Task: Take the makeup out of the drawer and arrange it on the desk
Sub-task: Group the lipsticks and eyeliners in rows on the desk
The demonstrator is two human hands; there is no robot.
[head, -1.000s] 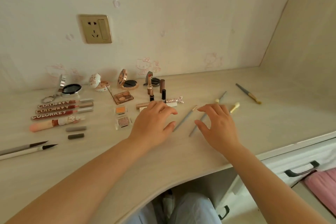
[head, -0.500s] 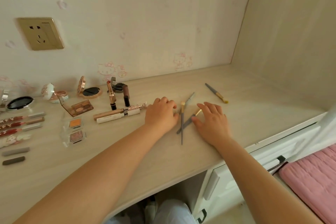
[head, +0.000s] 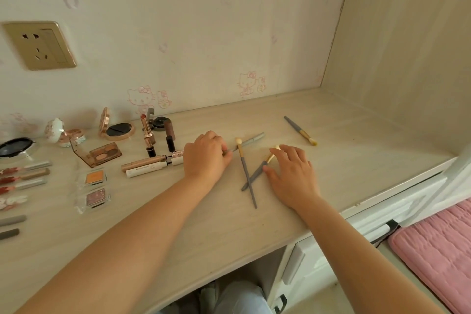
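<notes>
Pinching silver-capped brush (head: 248, 141): left hand (head: 206, 155). Right hand (head: 293, 173), fingers spread, touching crossed grey brushes (head: 248, 178); bare desk (head: 356, 160) right, toward edge.

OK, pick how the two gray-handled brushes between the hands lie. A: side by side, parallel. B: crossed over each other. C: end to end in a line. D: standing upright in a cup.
B: the brush with its tip toward the wall crosses the other brush near their lower handles, flat on the desk.
</notes>
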